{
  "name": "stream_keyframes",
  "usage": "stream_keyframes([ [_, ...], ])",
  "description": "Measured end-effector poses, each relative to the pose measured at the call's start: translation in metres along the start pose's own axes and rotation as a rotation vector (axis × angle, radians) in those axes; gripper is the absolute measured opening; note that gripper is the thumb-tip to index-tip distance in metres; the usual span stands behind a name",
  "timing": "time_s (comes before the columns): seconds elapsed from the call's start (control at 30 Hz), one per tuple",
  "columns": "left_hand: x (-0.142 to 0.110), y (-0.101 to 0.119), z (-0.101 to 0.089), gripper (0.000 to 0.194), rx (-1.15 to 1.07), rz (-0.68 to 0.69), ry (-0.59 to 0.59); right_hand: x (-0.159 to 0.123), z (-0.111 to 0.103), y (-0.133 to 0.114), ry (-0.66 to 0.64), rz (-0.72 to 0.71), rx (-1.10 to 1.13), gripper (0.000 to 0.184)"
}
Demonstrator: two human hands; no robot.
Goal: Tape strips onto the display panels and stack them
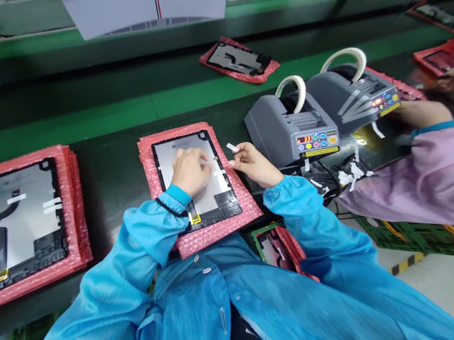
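A tablet back panel point(214, 198) lies on a stack of pink bubble wrap point(215, 230) in front of me. My left hand point(189, 170) rests flat on the panel's grey surface, fingers pressing on it near strips of white tape. My right hand point(252, 162) hovers just off the panel's right edge, fingers pinched on a small white tape strip point(232, 147). Both arms wear blue sleeves.
Two grey tape dispensers point(290, 132) point(354, 95) stand to the right. Another panel on a bubble wrap stack point(16, 222) lies at left, one more point(239, 60) on the far belt. A co-worker in a pink sleeve point(437, 168) works at right. Green crates point(441, 237) sit below.
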State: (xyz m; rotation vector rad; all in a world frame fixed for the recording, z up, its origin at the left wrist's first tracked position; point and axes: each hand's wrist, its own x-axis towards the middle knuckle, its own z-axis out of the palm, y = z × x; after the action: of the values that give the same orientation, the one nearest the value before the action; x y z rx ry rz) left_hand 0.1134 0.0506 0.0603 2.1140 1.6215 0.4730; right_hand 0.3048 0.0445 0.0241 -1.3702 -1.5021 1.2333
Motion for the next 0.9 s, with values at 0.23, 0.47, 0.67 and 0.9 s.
stream_keyframes([
  [0.23,0.010,-0.005,-0.012,0.018,-0.173,0.206,-0.016,-0.010,-0.002,-0.039,-0.226,-0.206,-0.157,0.031],
  [0.47,0.011,-0.005,-0.005,0.023,-0.132,0.096,-0.126,-0.004,-0.004,-0.032,-0.112,-0.105,-0.231,0.023],
  [0.67,0.011,-0.001,-0.003,0.024,-0.055,0.024,-0.166,0.004,0.001,-0.026,-0.097,-0.075,-0.272,0.015],
  [0.9,0.006,0.004,0.010,0.031,0.153,-0.018,-0.082,0.014,0.008,-0.018,-0.044,-0.142,-0.433,0.013],
])
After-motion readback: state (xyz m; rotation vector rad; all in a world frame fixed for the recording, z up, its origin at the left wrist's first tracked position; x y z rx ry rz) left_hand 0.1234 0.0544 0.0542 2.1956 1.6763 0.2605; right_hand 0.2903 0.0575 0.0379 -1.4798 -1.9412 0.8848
